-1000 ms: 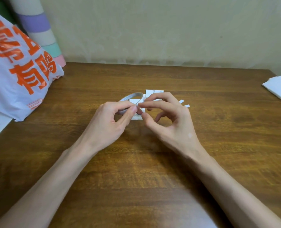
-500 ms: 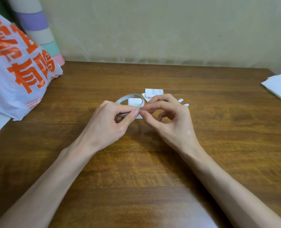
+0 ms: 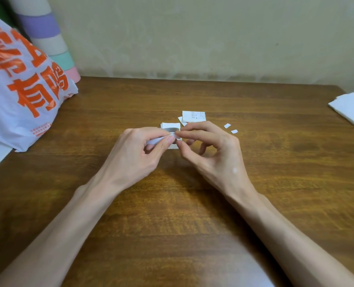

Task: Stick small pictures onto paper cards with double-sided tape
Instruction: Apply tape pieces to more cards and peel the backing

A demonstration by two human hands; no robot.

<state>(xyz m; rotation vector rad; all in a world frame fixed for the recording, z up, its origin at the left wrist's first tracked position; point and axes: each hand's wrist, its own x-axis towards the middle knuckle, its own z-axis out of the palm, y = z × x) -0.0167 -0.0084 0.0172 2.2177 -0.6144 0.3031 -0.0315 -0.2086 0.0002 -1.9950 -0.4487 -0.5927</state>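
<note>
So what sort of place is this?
Probably a home desk corner: a wooden table pushed against a plain wall, with a printed plastic shopping bag and white tissue on it.

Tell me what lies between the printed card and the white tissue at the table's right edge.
Head view: two small scraps close to the card, then bare table up to the tissue.

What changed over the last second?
The double-sided tape roll has tipped lower and flatter in the left hand, which still grips it. The right hand still pinches at its end; nothing let go. Paper cards, scraps and plastic bag have not moved.
</note>
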